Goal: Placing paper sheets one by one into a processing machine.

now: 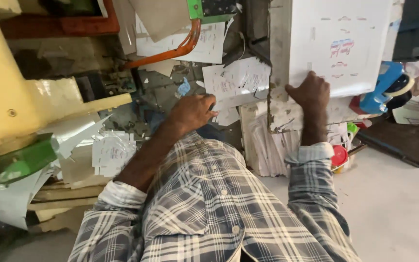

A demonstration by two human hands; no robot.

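Observation:
My right hand is curled over the near edge of a large white printed sheet, which lies on a worn white table top. My left hand is lower and to the left, fingers curled, touching the edge of a small white printed card among loose cut pieces. I cannot see whether the left hand grips that card. Both forearms come out of rolled-up plaid shirt sleeves.
A yellow machine body with a green part fills the left. An orange pipe runs above. White paper offcuts litter the floor. A paper stack stands under the table. Right are a blue device and a red lid.

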